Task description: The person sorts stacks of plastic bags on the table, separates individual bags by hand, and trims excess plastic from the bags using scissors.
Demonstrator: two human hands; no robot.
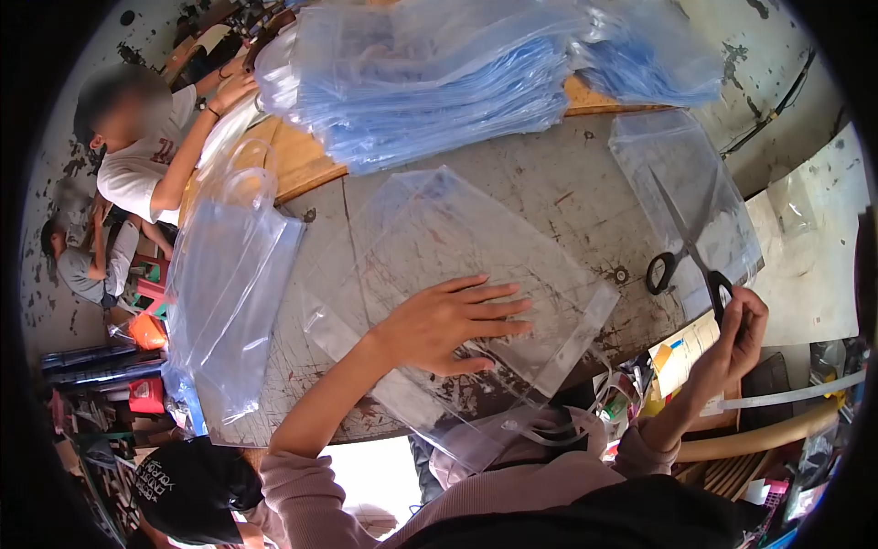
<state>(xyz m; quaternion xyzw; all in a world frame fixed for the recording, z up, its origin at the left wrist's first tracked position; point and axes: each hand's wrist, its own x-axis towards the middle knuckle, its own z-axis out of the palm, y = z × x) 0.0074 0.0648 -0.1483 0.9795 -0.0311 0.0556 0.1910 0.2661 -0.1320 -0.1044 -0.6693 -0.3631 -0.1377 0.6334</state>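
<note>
My left hand (448,322) lies flat with its fingers spread, pressing on a clear plastic bag (494,229) on the worktable (567,156). The bag's near part, with its clear handle strips (549,430), hangs over the table's front edge towards my lap. At the right, my right hand (743,334) is closed at one black handle ring of a pair of scissors (688,245). The scissors' blades are apart and point away from me, over a clear plastic sheet or pouch (640,146). Part of the grip is hidden by my fingers.
A thick stack of bluish clear plastic sheets (439,110) covers the table's far side. Several clear handled bags (233,293) lie at the left. A co-worker (137,137) works at the far left, and a person in a black cap (197,489) is near my left.
</note>
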